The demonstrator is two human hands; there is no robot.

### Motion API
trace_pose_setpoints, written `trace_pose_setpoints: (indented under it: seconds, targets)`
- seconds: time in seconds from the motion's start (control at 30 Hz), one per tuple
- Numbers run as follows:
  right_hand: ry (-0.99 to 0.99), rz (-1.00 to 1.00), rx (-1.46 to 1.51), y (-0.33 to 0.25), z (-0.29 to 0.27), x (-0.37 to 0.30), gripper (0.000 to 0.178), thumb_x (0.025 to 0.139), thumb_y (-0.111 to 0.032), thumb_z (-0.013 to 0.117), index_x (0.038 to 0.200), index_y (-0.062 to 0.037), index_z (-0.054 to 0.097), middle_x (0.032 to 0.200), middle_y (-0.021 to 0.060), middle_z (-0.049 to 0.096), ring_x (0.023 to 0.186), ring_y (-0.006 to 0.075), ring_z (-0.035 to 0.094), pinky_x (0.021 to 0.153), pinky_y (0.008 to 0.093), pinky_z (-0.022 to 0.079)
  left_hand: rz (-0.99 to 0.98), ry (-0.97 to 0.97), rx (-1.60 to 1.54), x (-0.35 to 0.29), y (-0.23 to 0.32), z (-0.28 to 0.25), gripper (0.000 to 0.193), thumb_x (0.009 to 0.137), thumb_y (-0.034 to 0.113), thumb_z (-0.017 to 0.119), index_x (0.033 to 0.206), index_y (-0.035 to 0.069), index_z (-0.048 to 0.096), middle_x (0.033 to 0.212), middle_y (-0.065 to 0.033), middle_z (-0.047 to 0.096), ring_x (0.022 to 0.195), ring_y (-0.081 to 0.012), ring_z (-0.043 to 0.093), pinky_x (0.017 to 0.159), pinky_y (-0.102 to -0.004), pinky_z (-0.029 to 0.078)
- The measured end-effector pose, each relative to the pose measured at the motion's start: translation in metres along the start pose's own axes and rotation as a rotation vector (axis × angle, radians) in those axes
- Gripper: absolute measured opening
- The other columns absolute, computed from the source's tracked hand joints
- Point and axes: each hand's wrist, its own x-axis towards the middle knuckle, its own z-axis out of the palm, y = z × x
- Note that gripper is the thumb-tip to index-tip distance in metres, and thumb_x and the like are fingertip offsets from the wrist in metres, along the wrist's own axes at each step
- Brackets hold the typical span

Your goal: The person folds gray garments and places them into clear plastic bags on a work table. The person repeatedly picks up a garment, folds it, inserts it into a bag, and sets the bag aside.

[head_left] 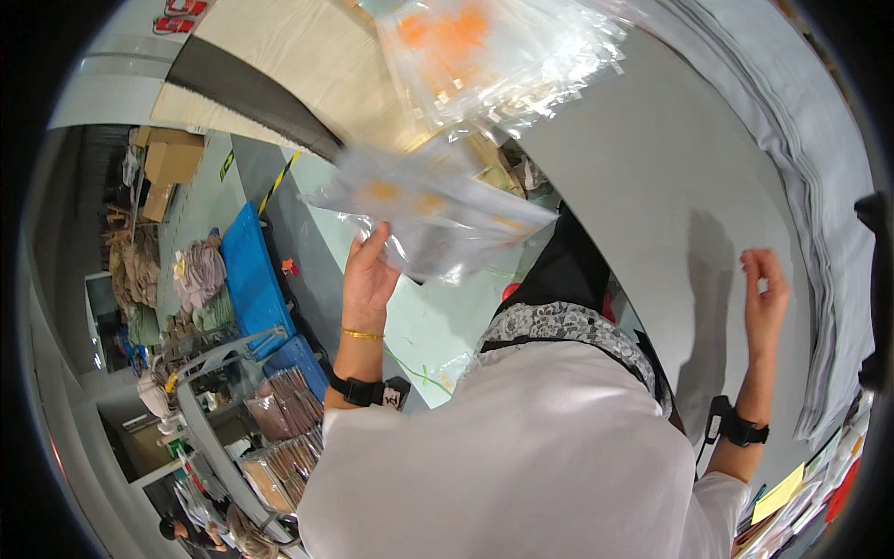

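From the head camera, the left hand (368,278) is raised with thumb and fingers pinching the lower edge of a thin, crinkly clear plastic bag (438,214), which fans out up and to the right of the grip with orange patches showing through, just below a glossy pile of similar bags (484,47). The right hand (765,291), wrist bent upward, has its fingertips drawn together on nothing, close to a smooth grey board (652,186) with bare surface between the hands and a stack of grey sheets (819,205) along its right edge.
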Motion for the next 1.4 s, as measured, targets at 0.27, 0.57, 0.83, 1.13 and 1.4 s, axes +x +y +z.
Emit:
trace_pose_setpoints:
  seconds: [0.27,0.57,0.83,1.13,1.4]
  targets:
    - [0.053,0.211,-0.177,0.003,0.059,-0.039,0.008,0.101,-0.008,0.067,0.097,-0.0026,0.063,0.089,0.0071,0.063,0.076,0.0173,0.057,0.067,0.0301,0.047,-0.198,0.451,-0.314,0.072,-0.151,-0.203,0.034,0.109,0.012,0.054,0.142,0.002,0.053,0.139,-0.0123,0.062,0.129,-0.0283,0.06,0.113,-0.0466,0.048]
    - [0.174,0.206,-0.418,0.013,0.073,-0.041,0.014,0.104,-0.013,0.064,0.099,-0.0007,0.06,0.09,0.0102,0.062,0.078,0.0243,0.058,0.071,0.0359,0.049,0.059,0.525,-0.671,0.22,-0.205,-0.2,0.035,0.111,0.024,0.054,0.135,-0.001,0.051,0.135,-0.018,0.06,0.121,-0.0333,0.061,0.109,-0.0541,0.051]
    - [0.204,0.314,-0.517,0.004,0.075,-0.038,0.017,0.104,-0.014,0.063,0.095,-0.0006,0.057,0.085,0.0099,0.057,0.073,0.024,0.053,0.068,0.0369,0.046,-0.124,0.925,-0.495,0.255,-0.287,-0.224,0.053,0.101,0.03,0.071,0.131,-0.008,0.05,0.117,-0.0198,0.059,0.11,-0.0366,0.063,0.098,-0.0505,0.061]
    - [0.204,0.229,-0.557,-0.011,0.078,-0.036,0.013,0.102,-0.011,0.064,0.095,-0.002,0.058,0.083,0.0112,0.057,0.074,0.0284,0.054,0.069,0.039,0.046,-0.175,0.728,-0.587,0.292,-0.281,-0.207,0.036,0.108,0.027,0.055,0.12,-0.007,0.056,0.119,-0.0226,0.065,0.107,-0.0362,0.068,0.099,-0.0511,0.06]
    - [0.232,0.215,-0.513,-0.011,0.081,-0.034,0.012,0.101,-0.012,0.065,0.096,-0.0025,0.059,0.086,0.0129,0.061,0.079,0.0325,0.058,0.073,0.0424,0.048,-0.552,0.386,0.049,0.215,-0.287,-0.186,0.023,0.104,0.023,0.062,0.106,0.001,0.069,0.094,-0.0128,0.073,0.082,-0.0248,0.071,0.077,-0.0386,0.063]
